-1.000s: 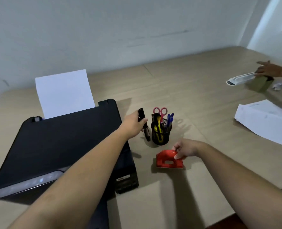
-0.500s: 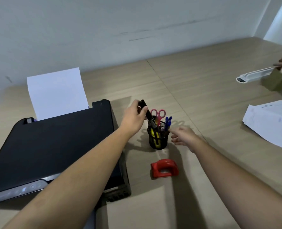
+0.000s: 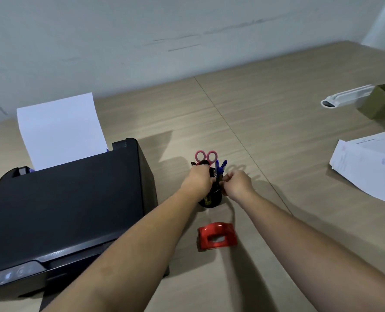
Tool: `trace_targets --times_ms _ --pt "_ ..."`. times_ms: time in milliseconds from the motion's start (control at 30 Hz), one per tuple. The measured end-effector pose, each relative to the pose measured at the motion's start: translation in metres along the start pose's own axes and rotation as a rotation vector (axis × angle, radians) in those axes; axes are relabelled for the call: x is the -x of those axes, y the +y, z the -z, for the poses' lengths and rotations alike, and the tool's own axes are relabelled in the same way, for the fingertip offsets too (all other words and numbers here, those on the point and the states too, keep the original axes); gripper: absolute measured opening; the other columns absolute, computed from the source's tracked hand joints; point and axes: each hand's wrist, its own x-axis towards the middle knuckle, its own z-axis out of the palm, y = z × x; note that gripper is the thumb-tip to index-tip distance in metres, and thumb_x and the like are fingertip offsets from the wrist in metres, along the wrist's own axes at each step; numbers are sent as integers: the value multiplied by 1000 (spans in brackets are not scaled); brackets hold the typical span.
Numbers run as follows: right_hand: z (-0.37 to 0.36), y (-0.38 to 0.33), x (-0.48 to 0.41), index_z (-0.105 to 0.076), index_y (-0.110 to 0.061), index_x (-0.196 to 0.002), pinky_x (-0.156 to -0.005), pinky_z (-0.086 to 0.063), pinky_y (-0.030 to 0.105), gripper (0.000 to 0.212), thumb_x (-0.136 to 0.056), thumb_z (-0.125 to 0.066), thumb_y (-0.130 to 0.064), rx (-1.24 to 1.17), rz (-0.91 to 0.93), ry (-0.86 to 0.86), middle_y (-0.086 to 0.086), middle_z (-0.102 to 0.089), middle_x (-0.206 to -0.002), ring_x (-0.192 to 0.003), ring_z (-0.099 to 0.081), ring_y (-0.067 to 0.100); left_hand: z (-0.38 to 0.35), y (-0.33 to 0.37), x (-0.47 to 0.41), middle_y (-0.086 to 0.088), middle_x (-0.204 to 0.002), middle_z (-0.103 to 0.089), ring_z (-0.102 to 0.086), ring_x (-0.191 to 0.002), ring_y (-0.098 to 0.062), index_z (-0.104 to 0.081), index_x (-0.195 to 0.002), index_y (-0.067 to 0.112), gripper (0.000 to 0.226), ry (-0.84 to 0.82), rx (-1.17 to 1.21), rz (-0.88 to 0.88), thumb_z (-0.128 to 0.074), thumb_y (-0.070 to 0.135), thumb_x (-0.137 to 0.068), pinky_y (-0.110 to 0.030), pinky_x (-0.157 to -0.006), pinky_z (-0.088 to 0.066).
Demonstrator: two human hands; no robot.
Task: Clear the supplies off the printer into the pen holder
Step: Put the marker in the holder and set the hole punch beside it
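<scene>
left hand [image 3: 197, 180] is now closing over the pen holder [image 3: 210, 199] rim, pushing in the marker it was carrying | right hand [image 3: 237, 184], loosely curled, is steadying it | printer [image 3: 63, 206] top is looking clear | red punch [image 3: 217, 236] is lying on bench [image 3: 266, 131]

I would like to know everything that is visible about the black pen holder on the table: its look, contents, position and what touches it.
The black mesh pen holder is a small round cup, seemingly of metal mesh, standing upright on the light wooden table, right of the black printer and behind the red hole punch. Pink-handled scissors and blue pens stick out of it, and something yellow shows through the mesh. The left hand covers its rim; the right hand touches its right side.
</scene>
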Motion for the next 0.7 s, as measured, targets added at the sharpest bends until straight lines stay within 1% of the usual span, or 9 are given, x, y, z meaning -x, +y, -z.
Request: trace_targets --times_ms 100,200,333,400,467,533,567,633,700 --pt "-2 0 1 -57 -12 -78 -78 -58 39 11 -81 -60 -2 14 36 -5 10 -62 -81 -80 -67 30 0 0 3 -17 -108 -65 -62 -100 -35 -46 -121 9 36 133 97 -17 -60 10 -88 -40 -81 -49" --pt "-1 0 3 -57 -15 -86 -68 -55 36 14 -84 -58 -1 -10 57 -31 10 -60 -80 -73 -64 29 1 -8 7 -9 -94 -65 -64 -88 -31 -43 -115 18 34 276 266 -12 -56 5 -87 -46 -79 -56" --pt "1 -1 4 -57 -17 -98 -73 -59 40 21 -83 -59 -2 -21 59 -63 13 -65 -83 -75 -68 30 11 -23 16 -6 -83 -62 -65 -80 -25 -50 -110 12 23 424 430 171 -54 6 -89 -38 -72 -56" --pt "1 -1 5 -53 -16 -101 -77 -60 44 21 -84 -60 -5 -31 28 -56 14 -66 -93 -79 -70 30 11 -33 19 -10 -91 -65 -66 -83 -26 -49 -112 11 25 340 471 313 -57 10 -88 -37 -70 -54" --pt "0 -1 7 -52 -13 -102 -72 -60 43 20 -85 -61 -8 -66 -5 -40 14 -65 -98 -77 -71 30 7 -40 21 -14 -96 -66 -66 -89 -30 -51 -112 7 26 142 456 436 -59 16 -89 -37 -73 -53" --pt "-2 2 10 -53 -11 -98 -61 -58 35 14 -87 -61 -10 -129 -44 -18 14 -66 -98 -71 -69 28 0 -41 23 -13 -80 -63 -64 -77 -29 -54 -103 5 15 -2 580 502 -57 14 -91 -35 -67 -52" --pt "-3 3 10 -54 -10 -94 -57 -56 30 11 -87 -61 -10 -173 -66 -4 15 -66 -97 -67 -67 26 -3 -41 23 -11 -73 -60 -63 -65 -24 -53 -101 5 10 -27 663 525 -55 10 -93 -33 -59 -51" --pt "-5 5 9 -56 -8 -87 -52 -52 26 7 -86 -63 -9 -262 -111 12 17 -68 -92 -57 -63 21 -7 -40 20 -11 -79 -63 -59 -48 -14 -52 -106 4 12 -16 768 552 -49 3 -95 -23 -48 -46" --pt "-5 4 3 -55 -8 -79 -51 -52 26 11 -85 -64 -7 -316 -138 5 16 -66 -85 -52 -61 18 -12 -38 14 -18 -96 -68 -58 -49 -13 -53 -113 -1 19 11 856 587 -45 2 -96 -20 -44 -46"
